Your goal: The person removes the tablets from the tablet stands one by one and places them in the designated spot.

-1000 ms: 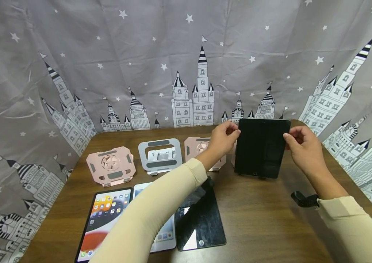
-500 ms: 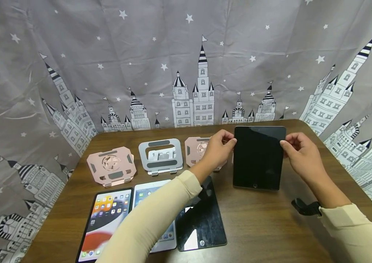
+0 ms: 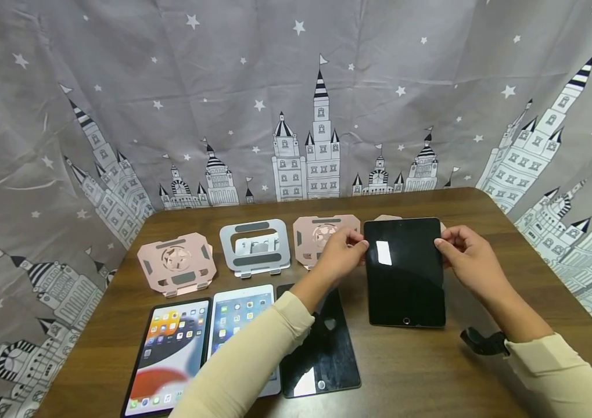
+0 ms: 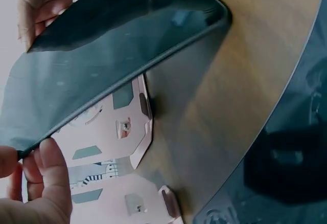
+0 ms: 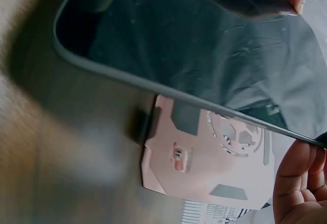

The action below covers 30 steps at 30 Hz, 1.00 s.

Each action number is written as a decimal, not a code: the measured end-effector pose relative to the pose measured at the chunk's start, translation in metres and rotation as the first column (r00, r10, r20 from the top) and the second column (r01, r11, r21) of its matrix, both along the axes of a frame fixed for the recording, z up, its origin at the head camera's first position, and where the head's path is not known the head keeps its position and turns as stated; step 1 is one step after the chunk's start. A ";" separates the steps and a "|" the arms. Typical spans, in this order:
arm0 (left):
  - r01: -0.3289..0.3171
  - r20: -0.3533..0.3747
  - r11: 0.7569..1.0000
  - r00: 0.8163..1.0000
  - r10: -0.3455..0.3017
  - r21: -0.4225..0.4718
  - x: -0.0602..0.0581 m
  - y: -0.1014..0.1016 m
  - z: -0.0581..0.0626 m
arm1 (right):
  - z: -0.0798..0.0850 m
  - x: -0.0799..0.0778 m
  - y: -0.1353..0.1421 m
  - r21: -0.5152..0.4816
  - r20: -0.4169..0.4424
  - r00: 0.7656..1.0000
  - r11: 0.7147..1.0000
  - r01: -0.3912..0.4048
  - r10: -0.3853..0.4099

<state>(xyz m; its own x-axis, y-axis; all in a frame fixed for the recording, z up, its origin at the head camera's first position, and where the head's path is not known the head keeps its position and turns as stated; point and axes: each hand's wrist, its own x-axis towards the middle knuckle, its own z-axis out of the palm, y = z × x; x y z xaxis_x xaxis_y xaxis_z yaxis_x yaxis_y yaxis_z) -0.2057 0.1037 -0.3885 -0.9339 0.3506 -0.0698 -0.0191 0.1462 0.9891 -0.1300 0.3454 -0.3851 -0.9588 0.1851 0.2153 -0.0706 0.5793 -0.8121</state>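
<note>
A black tablet (image 3: 405,278) with a dark screen and a round home button is held upright in front of me, tilted back. My left hand (image 3: 341,255) pinches its left edge near the top, and my right hand (image 3: 470,255) pinches the right edge at a similar height. Both wrist views show thumb and fingers on the tablet's rim. Behind the tablet stands a pink tablet stand (image 5: 204,157), mostly hidden in the head view. Between the left wrist and the tabletop lies another black tablet (image 3: 322,348), partly covered by the left sleeve.
On the wooden table (image 3: 484,377) a tablet with lit icons (image 3: 170,354) and a white tablet (image 3: 238,313) lie at the left. Behind them stand a pink stand (image 3: 178,264), a grey stand (image 3: 255,248) and another pink stand (image 3: 306,238). A patterned curtain (image 3: 379,87) hangs behind.
Both hands have brought the black tablet down and toward me, away from the stand behind it. The top of that stand now shows above the tablet, and a white reflection appears on its screen.
</note>
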 end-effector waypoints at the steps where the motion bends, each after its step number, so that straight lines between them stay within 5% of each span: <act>1: -0.007 0.026 1.000 1.000 0.007 0.006 0.002 -0.001 -0.001 | -0.001 0.000 -0.001 0.005 0.004 1.000 1.000 -0.004 0.004; 15: 0.004 0.142 1.000 0.990 -0.005 0.010 0.016 -0.021 -0.022 | -0.020 0.001 -0.009 -0.068 0.134 0.979 0.987 -0.147 0.155; 22: 0.066 0.178 0.997 0.982 -0.057 -0.041 0.023 -0.030 -0.022 | -0.025 0.004 -0.011 -0.117 0.209 0.956 0.976 -0.186 0.207; 30: 0.072 0.170 0.984 0.985 -0.043 -0.165 0.029 -0.037 -0.022 | -0.036 0.005 -0.017 -0.144 0.255 0.934 0.965 -0.218 0.249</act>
